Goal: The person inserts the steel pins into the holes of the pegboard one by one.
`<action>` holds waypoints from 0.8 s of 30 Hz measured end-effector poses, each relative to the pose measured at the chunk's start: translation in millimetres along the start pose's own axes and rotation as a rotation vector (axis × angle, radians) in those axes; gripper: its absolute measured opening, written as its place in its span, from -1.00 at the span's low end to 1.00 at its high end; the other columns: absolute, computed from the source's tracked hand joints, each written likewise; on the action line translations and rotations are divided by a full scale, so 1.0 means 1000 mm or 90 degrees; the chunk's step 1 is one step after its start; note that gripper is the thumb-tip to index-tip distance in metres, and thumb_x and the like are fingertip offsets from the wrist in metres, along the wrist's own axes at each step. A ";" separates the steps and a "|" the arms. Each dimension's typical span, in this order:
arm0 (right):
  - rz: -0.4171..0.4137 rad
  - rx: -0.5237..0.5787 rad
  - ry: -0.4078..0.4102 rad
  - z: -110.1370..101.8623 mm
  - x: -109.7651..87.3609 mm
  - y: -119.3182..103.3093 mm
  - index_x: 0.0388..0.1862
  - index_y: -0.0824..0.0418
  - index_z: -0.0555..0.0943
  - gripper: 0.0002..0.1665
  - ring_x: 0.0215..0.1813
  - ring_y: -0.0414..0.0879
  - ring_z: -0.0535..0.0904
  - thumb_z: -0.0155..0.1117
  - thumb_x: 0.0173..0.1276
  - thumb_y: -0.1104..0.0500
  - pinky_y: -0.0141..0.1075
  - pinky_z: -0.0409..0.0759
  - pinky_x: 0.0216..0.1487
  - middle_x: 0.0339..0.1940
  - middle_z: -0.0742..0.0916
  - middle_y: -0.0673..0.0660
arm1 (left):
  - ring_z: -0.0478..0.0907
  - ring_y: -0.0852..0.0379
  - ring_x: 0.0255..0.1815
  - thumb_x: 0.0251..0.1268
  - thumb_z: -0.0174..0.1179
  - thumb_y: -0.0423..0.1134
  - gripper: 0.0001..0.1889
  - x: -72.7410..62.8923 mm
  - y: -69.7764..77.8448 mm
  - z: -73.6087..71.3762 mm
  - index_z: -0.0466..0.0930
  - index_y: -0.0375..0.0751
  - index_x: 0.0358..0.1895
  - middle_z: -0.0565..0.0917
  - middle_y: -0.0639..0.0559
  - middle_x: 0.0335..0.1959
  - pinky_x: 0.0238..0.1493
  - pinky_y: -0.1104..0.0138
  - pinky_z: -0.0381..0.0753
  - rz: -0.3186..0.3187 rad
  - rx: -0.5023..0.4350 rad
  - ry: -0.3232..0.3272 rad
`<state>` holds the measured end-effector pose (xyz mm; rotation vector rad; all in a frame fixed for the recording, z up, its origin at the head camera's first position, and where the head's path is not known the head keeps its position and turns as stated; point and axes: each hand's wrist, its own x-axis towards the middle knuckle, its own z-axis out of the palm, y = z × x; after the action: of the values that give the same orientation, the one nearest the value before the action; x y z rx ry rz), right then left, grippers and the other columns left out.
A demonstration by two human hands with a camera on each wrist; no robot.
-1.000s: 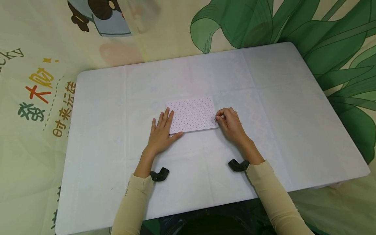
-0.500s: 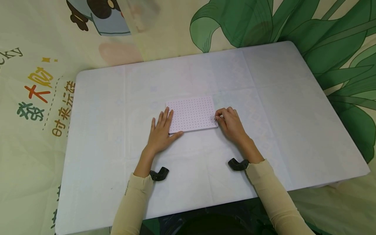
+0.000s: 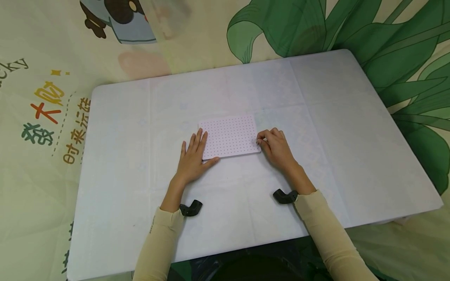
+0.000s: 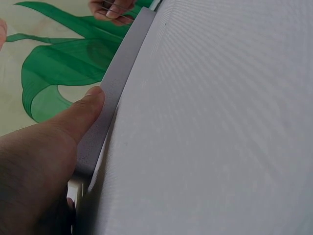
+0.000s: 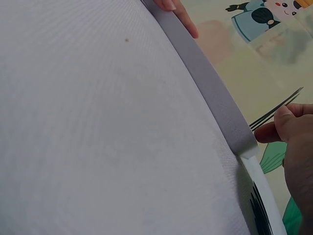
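A white counter (image 3: 123, 117) carries a dotted board (image 3: 230, 136), flat near its middle. The left hand (image 3: 191, 164) rests at the board's left edge — fingers straight and spread, thumb at the near side. The right hand (image 3: 275, 150), at the right edge, pinches thin dark sticks (image 5: 271, 114) — tilted, by the near right corner.

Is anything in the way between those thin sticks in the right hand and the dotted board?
Nothing visible. The right hand pinches the thin dark sticks by the dotted board's right end; the left hand is at the opposite end.
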<state>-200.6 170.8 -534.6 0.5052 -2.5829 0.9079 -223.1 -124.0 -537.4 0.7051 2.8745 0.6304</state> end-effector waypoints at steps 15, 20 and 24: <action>0.071 0.047 0.017 -0.014 -0.010 0.002 -0.04 0.27 0.48 -0.76 -0.31 -0.06 0.32 0.16 0.34 0.23 -0.20 0.20 -0.21 -0.24 0.63 0.14 | -0.36 -0.02 0.47 0.18 -0.02 0.34 -0.03 0.000 0.003 0.001 -0.31 -0.03 0.48 -0.33 0.08 0.49 0.35 -0.01 -0.46 0.005 0.002 0.001; 0.095 0.093 0.070 -0.029 -0.021 0.010 -0.09 0.23 0.57 -0.79 -0.33 -0.07 0.30 0.22 0.29 0.24 -0.25 0.20 -0.28 -0.29 0.64 0.09 | -0.34 -0.03 0.47 0.19 -0.02 0.33 -0.03 -0.001 0.003 -0.001 -0.31 -0.04 0.48 -0.33 0.08 0.49 0.35 -0.02 -0.44 0.003 0.004 0.003; 0.098 0.098 0.097 -0.040 -0.034 0.020 -0.22 0.22 0.65 -0.85 -0.34 -0.07 0.32 0.29 0.22 0.28 -0.28 0.24 -0.30 -0.37 0.65 0.06 | -0.35 -0.04 0.47 0.19 -0.03 0.33 -0.04 -0.001 0.003 -0.001 -0.31 -0.04 0.48 -0.32 0.06 0.49 0.35 -0.04 -0.43 0.004 0.007 0.005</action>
<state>-171.0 218.5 -531.3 0.2685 -2.4512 1.1559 -221.1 -122.8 -534.8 0.7156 2.8861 0.6187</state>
